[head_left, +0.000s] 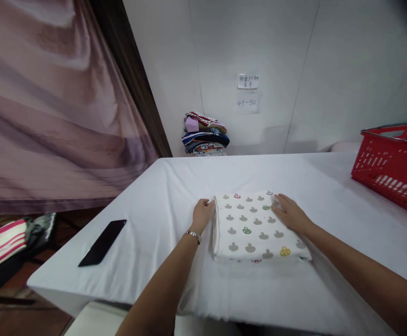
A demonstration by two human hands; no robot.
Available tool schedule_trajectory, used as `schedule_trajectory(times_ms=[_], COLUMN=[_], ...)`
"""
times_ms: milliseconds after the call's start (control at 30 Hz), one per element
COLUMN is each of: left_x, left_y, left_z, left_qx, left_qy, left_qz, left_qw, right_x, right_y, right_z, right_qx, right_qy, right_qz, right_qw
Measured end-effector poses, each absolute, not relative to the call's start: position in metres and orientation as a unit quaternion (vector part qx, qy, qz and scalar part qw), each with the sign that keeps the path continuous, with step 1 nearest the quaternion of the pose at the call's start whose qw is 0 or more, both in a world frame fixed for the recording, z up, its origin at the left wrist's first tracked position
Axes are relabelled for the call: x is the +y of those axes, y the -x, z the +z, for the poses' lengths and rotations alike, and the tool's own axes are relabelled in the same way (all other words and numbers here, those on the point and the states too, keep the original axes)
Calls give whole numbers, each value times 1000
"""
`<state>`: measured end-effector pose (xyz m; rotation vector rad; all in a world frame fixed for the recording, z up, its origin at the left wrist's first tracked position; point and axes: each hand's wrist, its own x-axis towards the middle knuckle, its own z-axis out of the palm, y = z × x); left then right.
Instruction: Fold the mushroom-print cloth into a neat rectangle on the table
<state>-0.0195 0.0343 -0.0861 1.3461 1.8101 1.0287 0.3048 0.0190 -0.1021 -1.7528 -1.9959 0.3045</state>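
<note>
A folded white cloth [252, 228] printed with small grey, green, red and yellow shapes lies on the white-covered table [161, 196] in front of me. My left hand [202, 214] presses against the cloth's left edge, fingers together and curled along the fold. My right hand [291, 213] lies flat on the cloth's upper right part, fingers stretched out. Neither hand lifts the cloth.
A black phone [102, 242] lies near the table's left edge. A red plastic basket [392, 165] stands at the right. A stack of folded clothes [205, 134] sits against the wall behind the table. A pink curtain [49, 102] hangs at the left.
</note>
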Motion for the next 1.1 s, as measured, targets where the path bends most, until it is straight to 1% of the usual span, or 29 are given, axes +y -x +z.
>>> schedule_trajectory(times_ms=[133, 267, 400, 500, 600, 733, 1000, 1100], left_x=[2, -16, -18, -17, -19, -22, -36, -46], left_y=[17, 7, 0, 0, 4, 9, 4, 3], left_z=[-81, -78, -77, -75, -76, -83, -77, -72], left_qx=[676, 686, 702, 699, 703, 711, 728, 716], left_qy=[-590, -613, -616, -618, -596, -579, -589, -605], left_qz=[337, 298, 256, 256, 282, 266, 240, 231], left_qw=[284, 256, 252, 252, 266, 297, 256, 261], right_x=[3, -2, -7, -11, -13, -15, -30, -40], right_y=[-299, -292, -288, -289, -291, -295, -305, -310], right_z=[-105, -106, -106, -108, -112, -116, -112, -112], right_qx=[-780, -776, -776, -771, -759, -725, -584, -568], right_qy=[581, 591, 583, 585, 587, 600, 661, 661], right_qz=[107, 125, 138, 149, 167, 194, 291, 315], right_qw=[207, 183, 196, 202, 229, 277, 369, 376])
